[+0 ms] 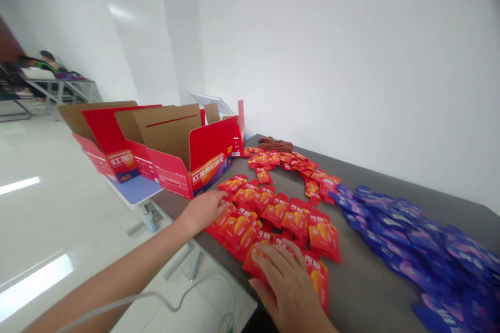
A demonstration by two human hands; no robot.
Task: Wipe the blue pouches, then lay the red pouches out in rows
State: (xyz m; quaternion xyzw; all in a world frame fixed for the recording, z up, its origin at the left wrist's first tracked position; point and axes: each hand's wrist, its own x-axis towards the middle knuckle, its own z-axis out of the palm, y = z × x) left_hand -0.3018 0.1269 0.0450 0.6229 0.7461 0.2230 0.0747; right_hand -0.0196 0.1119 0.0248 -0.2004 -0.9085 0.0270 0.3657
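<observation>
Small red pouches with orange pictures lie in overlapping rows on the dark table, among them a pouch (321,231) at the right end of a row. My left hand (206,209) is at the left edge of these rows, its fingers bent and closed on a red pouch (219,218); some fingertips are hidden. Closer to me, my right hand (283,281) rests over the front pouches with its fingers apart, touching a red pouch (255,259) beneath them. Part of the front row is covered by this hand.
Open red cartons (172,177) stand at the left, flaps up. Behind the rows lies a loose red pouch pile (300,164), near brown cord (275,144). Blue-purple pouches (410,234) cover the right side. A pale cable (172,304) hangs beside the table; people sit far left.
</observation>
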